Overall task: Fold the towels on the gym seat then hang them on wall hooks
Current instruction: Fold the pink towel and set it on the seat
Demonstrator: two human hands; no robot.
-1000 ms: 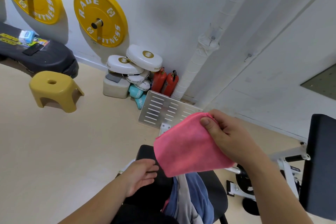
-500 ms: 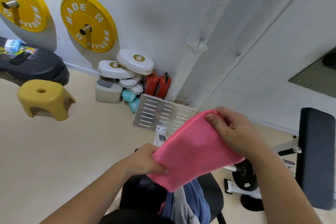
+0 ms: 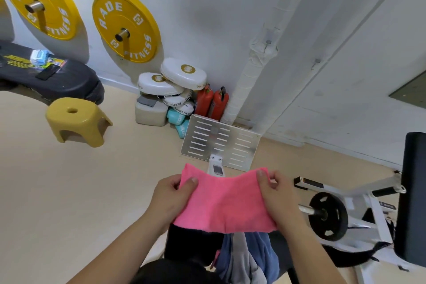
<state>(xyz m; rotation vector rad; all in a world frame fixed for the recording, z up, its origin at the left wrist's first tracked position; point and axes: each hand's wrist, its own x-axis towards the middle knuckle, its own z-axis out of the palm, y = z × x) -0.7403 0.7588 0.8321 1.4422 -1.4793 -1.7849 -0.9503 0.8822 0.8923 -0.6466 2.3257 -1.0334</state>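
Note:
A folded pink towel is stretched flat between both hands, above the black gym seat. My left hand pinches its left end with the thumb on top. My right hand pinches the right end the same way. Below the pink towel, blue and grey towels lie bunched on the seat. Two small wall hooks stick out of the white wall ahead, one by the wrapped pipe and one further right.
A slotted metal footplate stands just past the seat. Yellow stool at left, boxing pads and red extinguishers by the wall. A weight machine with a black plate and a black pad fills the right.
My left hand rose from the seat and took the towel's left end. The towel, first hanging from my right hand, now lies level between both hands.

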